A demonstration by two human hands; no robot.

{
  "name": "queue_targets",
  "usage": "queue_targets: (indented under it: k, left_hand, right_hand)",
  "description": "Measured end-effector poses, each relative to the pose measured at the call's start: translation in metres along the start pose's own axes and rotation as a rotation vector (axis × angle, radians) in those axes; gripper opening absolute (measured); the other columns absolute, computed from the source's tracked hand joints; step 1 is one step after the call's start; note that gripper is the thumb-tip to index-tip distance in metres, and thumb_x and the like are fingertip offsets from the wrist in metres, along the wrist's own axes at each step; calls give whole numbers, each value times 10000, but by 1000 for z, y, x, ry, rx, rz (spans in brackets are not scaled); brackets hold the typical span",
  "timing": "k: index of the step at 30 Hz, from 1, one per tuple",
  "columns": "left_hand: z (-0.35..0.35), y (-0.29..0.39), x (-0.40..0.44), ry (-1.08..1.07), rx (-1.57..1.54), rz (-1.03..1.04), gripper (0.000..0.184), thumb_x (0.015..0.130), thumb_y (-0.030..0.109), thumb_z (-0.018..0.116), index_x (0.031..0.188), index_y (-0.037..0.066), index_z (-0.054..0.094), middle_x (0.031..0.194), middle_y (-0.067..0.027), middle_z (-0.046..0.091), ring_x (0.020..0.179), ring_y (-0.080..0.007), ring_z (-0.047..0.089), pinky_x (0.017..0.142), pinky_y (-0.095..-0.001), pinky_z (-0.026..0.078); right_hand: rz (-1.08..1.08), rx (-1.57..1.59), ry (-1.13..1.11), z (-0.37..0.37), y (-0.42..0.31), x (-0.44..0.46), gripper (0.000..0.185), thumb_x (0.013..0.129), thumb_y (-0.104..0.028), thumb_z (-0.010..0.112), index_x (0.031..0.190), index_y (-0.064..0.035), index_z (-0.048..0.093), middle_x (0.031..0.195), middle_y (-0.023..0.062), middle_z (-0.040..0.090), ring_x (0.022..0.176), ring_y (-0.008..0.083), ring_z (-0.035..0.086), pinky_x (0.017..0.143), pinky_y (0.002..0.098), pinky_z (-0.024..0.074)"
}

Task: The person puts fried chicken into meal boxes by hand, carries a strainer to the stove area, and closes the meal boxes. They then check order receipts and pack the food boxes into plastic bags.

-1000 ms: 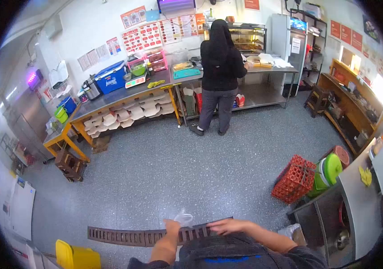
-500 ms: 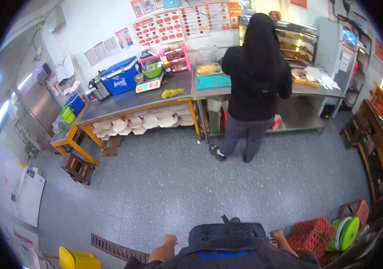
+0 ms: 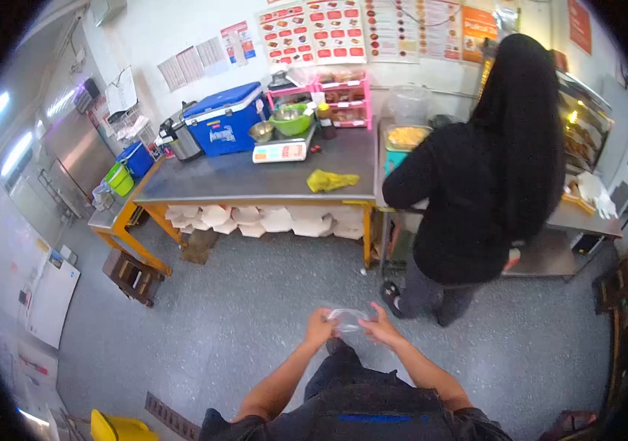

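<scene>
In front of my body I hold a see-through plastic piece (image 3: pixel 347 320) between both hands; it has a curved, shiny upper edge, and whether it is a bag or a lid I cannot make out. My left hand (image 3: pixel 319 327) is closed on its left side. Pinching the opposite side is my right hand (image 3: pixel 381 325). Both hands hang over the grey floor, short of the steel-topped table (image 3: pixel 255 184).
A person in black (image 3: pixel 483 169) stands close ahead on the right, facing the counter. The table bears a blue cooler box (image 3: pixel 225 121), a scale (image 3: pixel 281 151), a green bowl (image 3: pixel 292 123) and a yellow cloth (image 3: pixel 331 180). A dark stool (image 3: pixel 132 275) stands at left.
Both hands have come up and forward from beside my body and now hold the clear plastic piece. My view has moved nearer to the table and the person in black.
</scene>
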State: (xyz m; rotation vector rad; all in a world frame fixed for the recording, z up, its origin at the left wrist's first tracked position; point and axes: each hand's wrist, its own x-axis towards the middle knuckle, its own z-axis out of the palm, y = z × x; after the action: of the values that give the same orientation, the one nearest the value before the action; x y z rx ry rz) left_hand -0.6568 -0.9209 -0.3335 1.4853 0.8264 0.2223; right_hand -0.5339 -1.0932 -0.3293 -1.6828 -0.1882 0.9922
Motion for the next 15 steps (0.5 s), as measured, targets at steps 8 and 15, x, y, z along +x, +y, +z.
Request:
queue_targets:
  k: [8,15]
  left_hand:
    - [-131,130,166,379,-185,94,680,855,79,646,1378,71,212,1058,-140,585,741,-183,645,587,-282,485]
    - [-246,127,225,469,-73,84,788,852,61,671,1434,81,139,992,-126,604,732,-198,641,604,-284,490]
  right_hand:
    - [-244,220,95,238,-165,289,235,869,-217,514,869,-30,657,814,106,648,750,222,614,670,388,499]
    - [-25,1173,242,265,-408,515,449,934,-567,397,1227,-250,521,1025,48,605,707,196,549,474,297,433]
